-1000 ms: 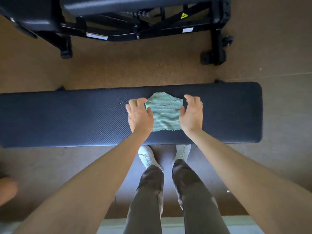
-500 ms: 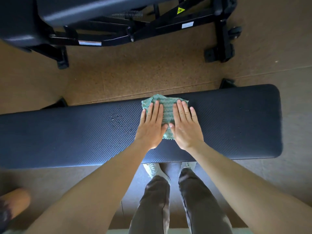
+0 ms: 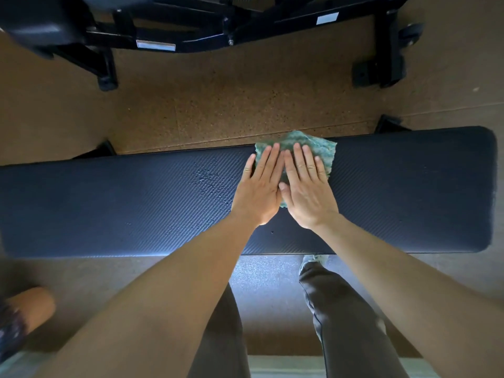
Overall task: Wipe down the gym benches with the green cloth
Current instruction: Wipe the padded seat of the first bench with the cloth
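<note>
A long dark padded gym bench [image 3: 109,208] runs across the view in front of me. The green cloth [image 3: 324,151] lies flat on its pad, at the far edge right of the middle, with its far end hanging over that edge. My left hand [image 3: 259,189] and my right hand [image 3: 306,189] press down on the cloth side by side, fingers straight and pointing away from me. The hands cover most of the cloth. A patch of small wet spots [image 3: 210,184] shows on the pad just left of my left hand.
A second bench with a black steel frame [image 3: 245,31] and feet stands on the brown floor beyond. My legs [image 3: 349,323] in dark trousers are under the near edge. A brown rounded object [image 3: 30,309] sits at the lower left.
My hands went from gripping the cloth's sides to lying flat on it, and the cloth slid toward the pad's far edge. The view has moved closer to the bench.
</note>
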